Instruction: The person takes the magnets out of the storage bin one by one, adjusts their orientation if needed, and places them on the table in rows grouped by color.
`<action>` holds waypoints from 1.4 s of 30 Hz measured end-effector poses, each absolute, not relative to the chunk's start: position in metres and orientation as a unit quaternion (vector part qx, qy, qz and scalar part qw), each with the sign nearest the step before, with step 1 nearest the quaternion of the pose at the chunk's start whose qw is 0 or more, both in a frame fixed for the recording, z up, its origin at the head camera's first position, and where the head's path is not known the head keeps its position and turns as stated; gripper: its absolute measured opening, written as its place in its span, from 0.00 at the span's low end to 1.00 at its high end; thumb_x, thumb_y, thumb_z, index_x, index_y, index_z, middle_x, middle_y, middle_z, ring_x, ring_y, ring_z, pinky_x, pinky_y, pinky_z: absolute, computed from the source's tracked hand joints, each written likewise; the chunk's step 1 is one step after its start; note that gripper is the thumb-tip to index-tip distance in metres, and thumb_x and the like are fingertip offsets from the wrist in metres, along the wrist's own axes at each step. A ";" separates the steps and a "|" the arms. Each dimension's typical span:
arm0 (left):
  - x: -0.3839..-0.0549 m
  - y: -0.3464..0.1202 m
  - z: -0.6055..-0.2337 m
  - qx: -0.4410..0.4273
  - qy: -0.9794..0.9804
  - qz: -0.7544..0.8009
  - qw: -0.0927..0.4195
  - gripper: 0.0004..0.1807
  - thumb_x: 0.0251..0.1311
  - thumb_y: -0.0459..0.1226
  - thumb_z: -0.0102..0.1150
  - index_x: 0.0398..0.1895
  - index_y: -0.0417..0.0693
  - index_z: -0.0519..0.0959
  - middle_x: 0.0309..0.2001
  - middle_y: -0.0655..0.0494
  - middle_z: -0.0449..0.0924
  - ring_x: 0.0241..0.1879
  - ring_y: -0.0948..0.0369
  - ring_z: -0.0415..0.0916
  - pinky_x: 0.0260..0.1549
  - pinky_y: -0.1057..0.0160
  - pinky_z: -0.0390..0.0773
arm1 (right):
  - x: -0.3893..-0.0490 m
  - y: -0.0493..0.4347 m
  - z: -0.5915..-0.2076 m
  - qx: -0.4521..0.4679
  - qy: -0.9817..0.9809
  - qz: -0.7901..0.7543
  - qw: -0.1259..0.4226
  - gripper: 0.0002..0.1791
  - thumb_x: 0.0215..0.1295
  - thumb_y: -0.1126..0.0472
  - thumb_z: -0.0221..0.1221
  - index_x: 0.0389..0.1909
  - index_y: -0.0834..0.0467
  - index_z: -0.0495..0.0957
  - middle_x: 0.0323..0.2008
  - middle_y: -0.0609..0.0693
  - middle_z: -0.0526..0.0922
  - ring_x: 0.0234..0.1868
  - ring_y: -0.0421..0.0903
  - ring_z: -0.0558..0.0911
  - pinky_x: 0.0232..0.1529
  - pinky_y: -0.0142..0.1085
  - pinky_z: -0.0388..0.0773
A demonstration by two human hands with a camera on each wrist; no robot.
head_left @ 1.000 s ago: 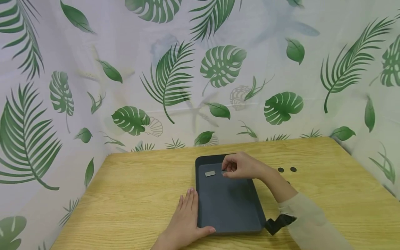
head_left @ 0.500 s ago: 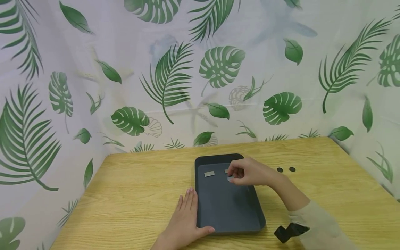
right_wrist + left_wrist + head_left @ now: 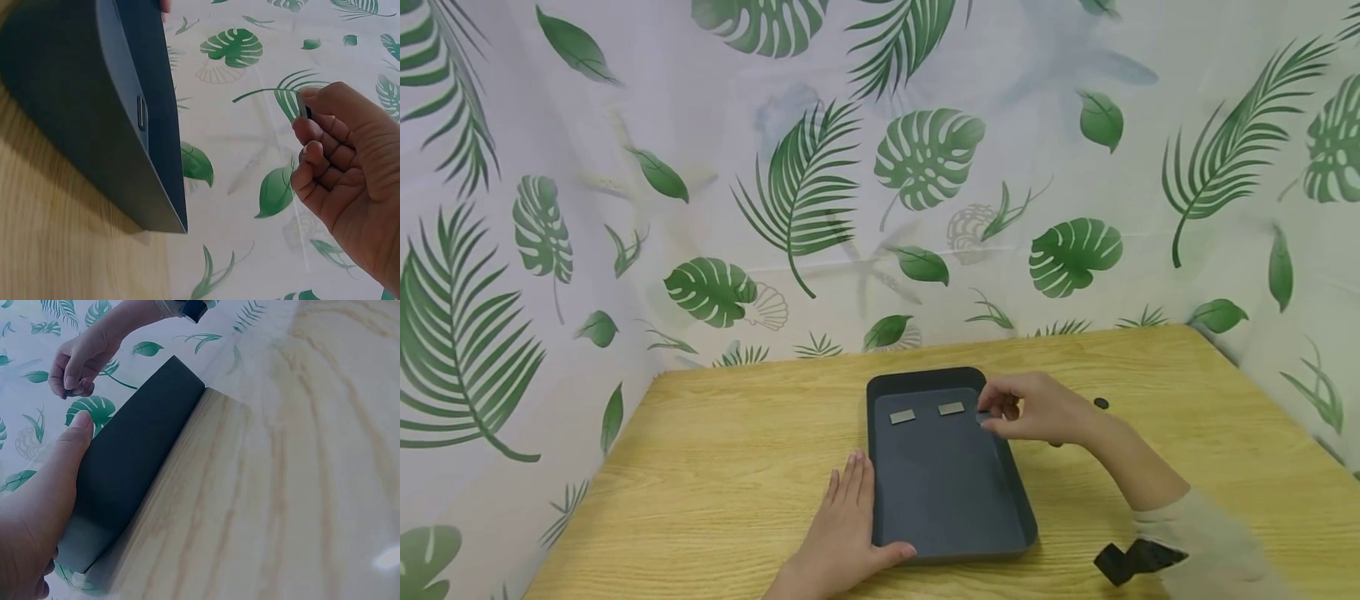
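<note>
My right hand (image 3: 1033,406) pinches a small thin disc (image 3: 304,104) between thumb and index finger, grey on one face and dark on the other. It hovers over the far right side of a dark grey rectangular tray (image 3: 943,492). Against the tray's left wall lie the straight fingers of my left hand (image 3: 841,525), its thumb at the front left corner. Two small silver rectangular plates, a left one (image 3: 902,417) and a right one (image 3: 951,408), lie near the tray's far end.
To the right of the tray, a small black disc (image 3: 1101,403) rests on the wooden table (image 3: 722,467). Another dark disc (image 3: 1056,444) shows partly below my right wrist. A leaf-patterned cloth (image 3: 820,208) hangs behind the table and along its sides.
My right hand has moved right with the disc, away from the right plate, uncovering it. The left hand and the tray have stayed in place.
</note>
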State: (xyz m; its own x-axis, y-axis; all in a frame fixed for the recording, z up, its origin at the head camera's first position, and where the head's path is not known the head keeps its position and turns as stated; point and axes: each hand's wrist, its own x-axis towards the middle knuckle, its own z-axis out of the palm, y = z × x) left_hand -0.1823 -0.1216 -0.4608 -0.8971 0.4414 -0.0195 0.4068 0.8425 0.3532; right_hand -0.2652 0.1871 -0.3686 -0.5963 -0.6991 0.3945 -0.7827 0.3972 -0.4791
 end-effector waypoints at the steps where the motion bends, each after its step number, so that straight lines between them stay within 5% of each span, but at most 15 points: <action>1: -0.182 -0.121 -0.461 0.222 0.959 0.171 0.048 0.61 0.53 0.72 0.46 0.73 0.33 0.43 0.75 0.39 0.36 0.74 0.47 0.34 0.70 0.45 0.43 | -0.265 0.190 -0.368 0.444 -0.834 0.319 0.073 0.09 0.56 0.68 0.64 0.34 0.53 0.78 0.23 0.37 0.74 0.24 0.30 0.71 0.24 0.28 0.73; 20: -0.179 -0.122 -0.462 0.225 0.957 0.177 0.048 0.61 0.53 0.71 0.46 0.73 0.32 0.42 0.74 0.38 0.36 0.74 0.47 0.34 0.70 0.45 0.43 | -0.263 0.247 -0.370 0.341 -0.879 0.328 0.055 0.08 0.57 0.66 0.65 0.34 0.52 0.77 0.22 0.35 0.72 0.23 0.33 0.70 0.24 0.30 0.70; 42: -0.181 -0.123 -0.461 0.227 0.957 0.174 0.043 0.61 0.54 0.71 0.46 0.73 0.32 0.42 0.74 0.38 0.37 0.74 0.47 0.33 0.69 0.45 0.44 | -0.246 0.317 -0.378 0.225 -0.916 0.284 0.175 0.09 0.53 0.68 0.67 0.31 0.53 0.79 0.22 0.37 0.72 0.23 0.33 0.69 0.22 0.26 0.67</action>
